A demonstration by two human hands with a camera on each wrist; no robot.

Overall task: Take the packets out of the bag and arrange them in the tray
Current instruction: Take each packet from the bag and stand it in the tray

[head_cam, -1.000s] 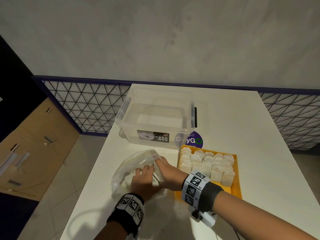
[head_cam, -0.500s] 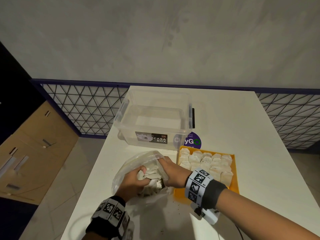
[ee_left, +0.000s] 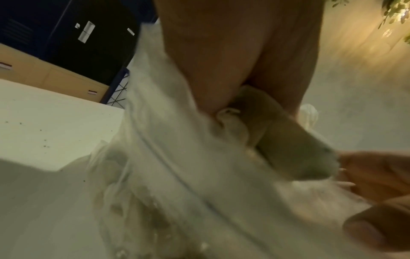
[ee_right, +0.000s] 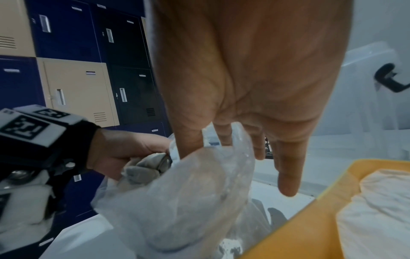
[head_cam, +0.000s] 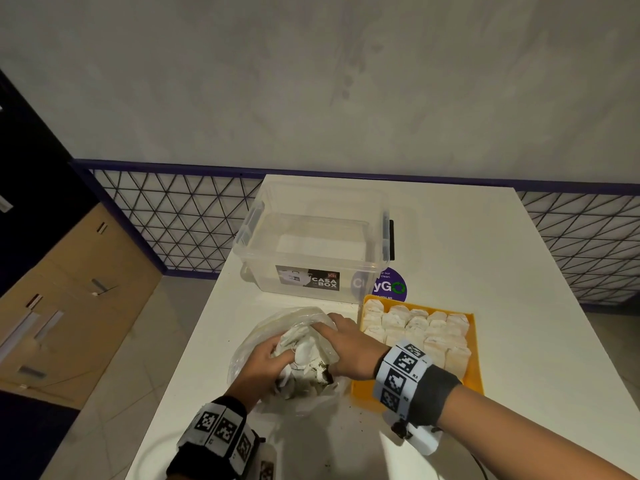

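Left hand is down in the mouth of the clear bag, fingers curled round a clump of pale packets. Right hand pinches the bag's rim between thumb and forefinger, other fingers loose, and the opening faces up, toward the person. Just right of the bag, touching it, sits the yellow tray, its long axis running away from the person, with packets already standing in rows. Behind them is a clear storage box on the white table.

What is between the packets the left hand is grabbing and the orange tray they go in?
The right hand, pinching the bag rim, lies between the left hand's packets and the tray. The bag's plastic also surrounds them.
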